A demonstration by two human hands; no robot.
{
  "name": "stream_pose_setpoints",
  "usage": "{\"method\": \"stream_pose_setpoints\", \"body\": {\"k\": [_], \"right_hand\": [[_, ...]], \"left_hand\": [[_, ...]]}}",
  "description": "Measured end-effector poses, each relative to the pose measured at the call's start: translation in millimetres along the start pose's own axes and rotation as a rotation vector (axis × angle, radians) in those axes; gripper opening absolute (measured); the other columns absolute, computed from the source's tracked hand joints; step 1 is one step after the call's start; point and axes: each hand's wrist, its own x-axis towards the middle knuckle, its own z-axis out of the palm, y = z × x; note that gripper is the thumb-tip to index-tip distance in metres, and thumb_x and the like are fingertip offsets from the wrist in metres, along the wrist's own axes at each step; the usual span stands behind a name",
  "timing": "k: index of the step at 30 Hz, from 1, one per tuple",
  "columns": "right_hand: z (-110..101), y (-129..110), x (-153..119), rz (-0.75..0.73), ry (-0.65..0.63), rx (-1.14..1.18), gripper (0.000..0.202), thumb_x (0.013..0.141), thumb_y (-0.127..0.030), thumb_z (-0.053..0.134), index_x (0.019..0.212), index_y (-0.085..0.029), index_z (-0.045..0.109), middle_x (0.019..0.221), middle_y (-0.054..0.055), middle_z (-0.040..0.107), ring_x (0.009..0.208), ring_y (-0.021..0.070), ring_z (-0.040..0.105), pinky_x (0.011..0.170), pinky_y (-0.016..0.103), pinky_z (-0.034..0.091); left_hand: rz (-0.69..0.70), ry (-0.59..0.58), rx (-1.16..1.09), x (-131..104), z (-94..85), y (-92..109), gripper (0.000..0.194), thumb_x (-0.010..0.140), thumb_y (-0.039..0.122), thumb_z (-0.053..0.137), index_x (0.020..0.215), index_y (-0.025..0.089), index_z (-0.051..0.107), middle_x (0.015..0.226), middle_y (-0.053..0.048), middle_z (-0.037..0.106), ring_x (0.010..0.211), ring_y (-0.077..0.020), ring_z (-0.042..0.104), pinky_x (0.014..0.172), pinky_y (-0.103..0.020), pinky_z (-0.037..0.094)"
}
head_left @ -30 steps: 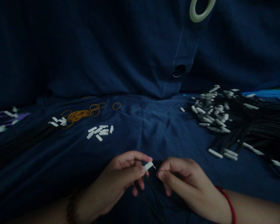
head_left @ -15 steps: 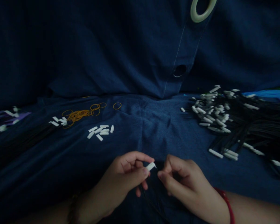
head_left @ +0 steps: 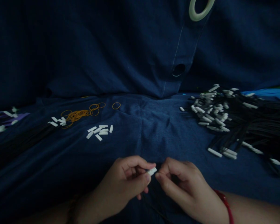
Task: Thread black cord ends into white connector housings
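Observation:
Between the thumb and index finger of my left hand (head_left: 130, 180) is a small white connector housing (head_left: 152, 171). Dark wires (head_left: 154, 207) hang below it toward the bottom edge. My right hand (head_left: 183, 183) is just to the right, its thumb and index finger pinched together close to the connector's right end. Whatever sits in that pinch is too small and dim to make out. A red band (head_left: 225, 203) circles the right wrist.
Several loose white connectors (head_left: 100, 131) lie left of centre, with orange rubber bands (head_left: 80, 115) behind them. Black cables with white connectors (head_left: 35, 135) lie at left. A large heap of similar cables (head_left: 252, 121) covers the right. Blue cloth (head_left: 158, 124) lies underneath and hangs behind.
Both hands have shifted slightly downward in view, and the right fingertips are closer to the connector. A thin tip visible at the connector's end before no longer shows.

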Motion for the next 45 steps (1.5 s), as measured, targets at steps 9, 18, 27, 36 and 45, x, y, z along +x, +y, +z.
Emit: {"method": "stream_pose_setpoints", "body": {"k": [9,18,27,36,45], "right_hand": [[-4,-2,2,-0.032,-0.029,-0.066,0.019,0.088,-0.019,0.043,0.071,-0.015,0.049,0.058,-0.003,0.048,0.051,0.0069,0.044,0.049,0.019,0.031],[-38,-3,9,-0.119,0.017,-0.351,0.007,0.089,-0.024,0.049,0.088,-0.019,0.053,0.071,0.000,0.053,0.064,0.0103,0.051,0.059,0.021,0.037],[-28,-26,-15,0.012,-0.275,-0.319,0.028,0.066,-0.002,0.048,0.068,-0.025,0.063,0.062,-0.008,0.063,0.054,0.0084,0.058,0.048,0.018,0.038],[-12,-24,-21,0.043,-0.250,-0.493,0.041,0.067,-0.008,0.047,0.099,-0.025,0.067,0.072,0.000,0.068,0.057,0.0174,0.064,0.047,0.025,0.043],[-8,-16,8,0.147,-0.321,0.192,0.023,0.088,-0.017,0.041,0.087,-0.015,0.064,0.073,0.000,0.060,0.062,0.0084,0.050,0.057,0.017,0.039]], "left_hand": [[0.016,-0.007,-0.065,1,-1.5,-2,0.019,0.074,0.023,0.062,0.091,0.015,0.064,0.068,0.000,0.057,0.057,-0.0094,0.054,0.045,-0.016,0.041],[-0.038,0.091,-0.332,0,-5.3,4,0.017,0.073,0.021,0.064,0.089,0.016,0.065,0.072,0.000,0.060,0.053,-0.0059,0.053,0.041,-0.012,0.036],[-0.003,0.071,-0.360,-1,-6.8,0,0.015,0.076,0.020,0.062,0.090,0.017,0.066,0.073,0.000,0.060,0.054,-0.0048,0.053,0.042,-0.011,0.035],[0.000,0.075,-0.357,-1,-6.3,2,0.015,0.076,0.019,0.063,0.090,0.016,0.066,0.073,0.000,0.060,0.054,-0.0048,0.053,0.042,-0.011,0.036],[0.029,-0.006,-0.362,2,-8.3,-4,0.015,0.075,0.018,0.065,0.090,0.017,0.067,0.073,-0.001,0.063,0.054,-0.0052,0.056,0.043,-0.011,0.039]]}}
